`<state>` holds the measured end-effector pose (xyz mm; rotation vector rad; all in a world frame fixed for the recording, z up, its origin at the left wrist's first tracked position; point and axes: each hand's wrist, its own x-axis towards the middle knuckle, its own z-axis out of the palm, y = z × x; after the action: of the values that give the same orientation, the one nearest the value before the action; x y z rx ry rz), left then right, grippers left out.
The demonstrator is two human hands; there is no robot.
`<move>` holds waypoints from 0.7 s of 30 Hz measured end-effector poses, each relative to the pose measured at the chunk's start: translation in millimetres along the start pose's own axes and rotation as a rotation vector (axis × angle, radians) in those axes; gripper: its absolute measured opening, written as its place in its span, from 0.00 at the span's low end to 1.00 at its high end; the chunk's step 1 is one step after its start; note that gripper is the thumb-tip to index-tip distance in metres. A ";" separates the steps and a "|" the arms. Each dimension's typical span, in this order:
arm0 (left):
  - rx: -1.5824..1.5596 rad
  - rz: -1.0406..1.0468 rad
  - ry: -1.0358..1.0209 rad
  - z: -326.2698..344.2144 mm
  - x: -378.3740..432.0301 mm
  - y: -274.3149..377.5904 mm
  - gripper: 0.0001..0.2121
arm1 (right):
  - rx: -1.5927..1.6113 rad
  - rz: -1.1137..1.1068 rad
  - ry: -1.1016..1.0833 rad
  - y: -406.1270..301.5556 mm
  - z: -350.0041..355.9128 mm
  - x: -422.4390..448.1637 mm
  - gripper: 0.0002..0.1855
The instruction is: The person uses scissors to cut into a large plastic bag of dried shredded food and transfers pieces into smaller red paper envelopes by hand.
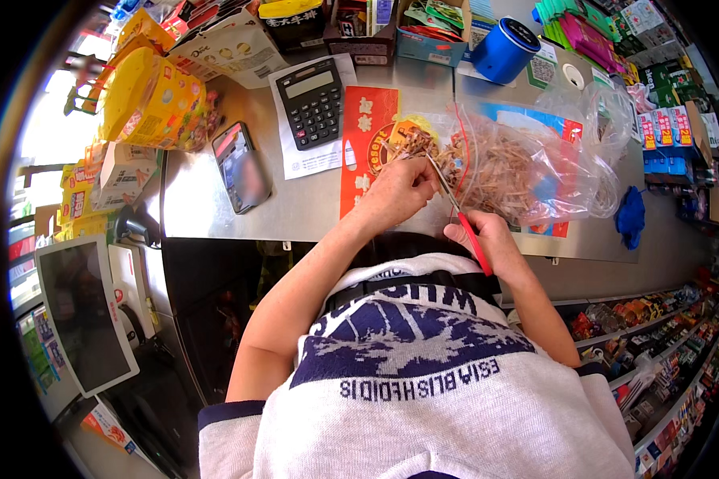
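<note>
My right hand (485,239) holds scissors with red handles (474,242); the slim metal blades point up and left. Their tips reach the fingertips of my left hand (402,187), which pinches a small dried brown piece, mostly hidden by the fingers. Just beyond, a heap of dried brown pieces (416,142) lies on a red and yellow printed bag (359,161). Right of the blades is a large clear plastic bag (566,179) full of dried brown strips (497,164). A red string (467,146) runs down across its near side.
On the metal counter (198,221) are a phone (242,167), a black calculator (311,105) on paper, and a blue canister (504,51). A yellow-lidded candy tub (156,102) stands left. Crumpled blue plastic (630,217) lies at right. A monitor (87,311) and stocked shelves (653,353) flank me.
</note>
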<state>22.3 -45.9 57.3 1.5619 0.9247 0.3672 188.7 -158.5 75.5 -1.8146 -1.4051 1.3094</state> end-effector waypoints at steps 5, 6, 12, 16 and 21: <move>0.084 0.057 -0.047 -1.1 -0.1 -2.4 0.04 | 0.021 0.004 -0.010 -0.1 1.6 2.6 0.29; 0.093 0.060 -0.058 -1.3 0.2 -2.7 0.04 | 0.023 -0.003 -0.004 0.6 2.1 3.2 0.29; 0.046 0.020 -0.099 -4.1 0.5 0.1 0.04 | -0.013 0.017 0.009 -1.0 1.1 3.7 0.29; 0.038 0.039 -0.087 -3.7 1.3 -8.2 0.04 | 0.046 0.107 -0.022 -11.5 -1.5 1.1 0.28; 0.304 0.009 0.135 -9.9 -2.2 4.0 0.06 | 0.277 0.158 -0.072 -3.0 -11.3 -6.9 0.25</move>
<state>15.4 -40.6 63.9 1.8358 1.1185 0.3536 197.4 -161.9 85.3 -1.7319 -1.0694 1.5770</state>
